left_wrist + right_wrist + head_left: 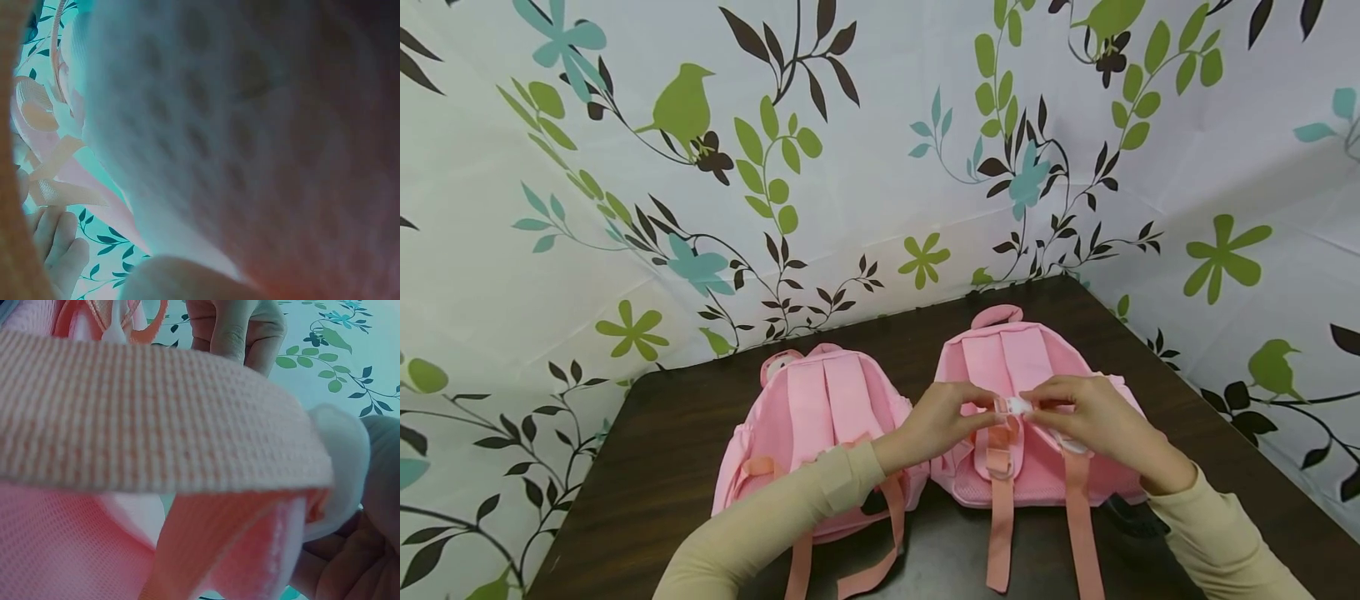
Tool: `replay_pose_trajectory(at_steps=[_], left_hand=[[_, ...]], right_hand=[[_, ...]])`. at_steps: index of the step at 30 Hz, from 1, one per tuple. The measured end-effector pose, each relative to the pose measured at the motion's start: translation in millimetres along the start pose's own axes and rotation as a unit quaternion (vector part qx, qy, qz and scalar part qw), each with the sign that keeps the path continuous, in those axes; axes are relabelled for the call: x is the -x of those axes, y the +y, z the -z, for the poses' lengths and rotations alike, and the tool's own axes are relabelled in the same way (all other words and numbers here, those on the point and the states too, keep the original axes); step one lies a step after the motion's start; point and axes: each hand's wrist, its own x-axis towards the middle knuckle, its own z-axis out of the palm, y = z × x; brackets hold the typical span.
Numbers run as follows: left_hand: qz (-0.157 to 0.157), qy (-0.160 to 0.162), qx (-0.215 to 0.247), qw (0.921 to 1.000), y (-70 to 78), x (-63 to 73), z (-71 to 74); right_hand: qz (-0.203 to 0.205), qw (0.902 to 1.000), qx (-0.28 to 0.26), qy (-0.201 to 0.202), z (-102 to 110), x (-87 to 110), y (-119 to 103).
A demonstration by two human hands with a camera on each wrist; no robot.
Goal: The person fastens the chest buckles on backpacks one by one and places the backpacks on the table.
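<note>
Two pink backpacks stand side by side with their strap sides facing me. At the right backpack (1048, 358), my left hand (934, 421) and right hand (1086, 408) meet in front of the shoulder straps. Between their fingertips is a small white plastic buckle (1017, 406), pinched from both sides. Orange-pink webbing (1000, 517) hangs below it, and in the right wrist view a webbing strap (150, 419) crosses close to the camera. The left backpack (808, 408) is partly hidden behind my left forearm. A blurred surface fills most of the left wrist view.
The dark wooden table (685, 417) carries both bags. Loose webbing ends (880, 567) from the left backpack trail toward the front. A patterned white cloth (865, 167) hangs behind and at the right side.
</note>
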Motion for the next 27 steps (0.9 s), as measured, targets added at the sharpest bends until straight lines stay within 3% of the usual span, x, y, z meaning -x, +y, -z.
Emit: replay_pose_trajectory(at_steps=[8,14,18,27], left_hand=[[-0.008,0.006,-0.009,0.9999,1.5,0.2,-0.4],[-0.004,0.002,-0.005,1.0,1.3,1.4,-0.5],[0.008,-0.014,0.002,0.9999,2.1,2.4,-0.3],[0.043,-0.093,-0.046,0.9937,2.2,1.8,-3.1]], right_hand=[[0.032,0.9993,-0.003,0.016,-6.0,-1.7,1.4],[-0.007,0.9999,-0.006,-0.004,-3.9,-1.0,-0.1],[-0.033,0.9991,-0.015,-0.022,-2.6,1.0,0.3],[-0.021,0.9975,-0.024,-0.063,-17.4,6.1,11.4]])
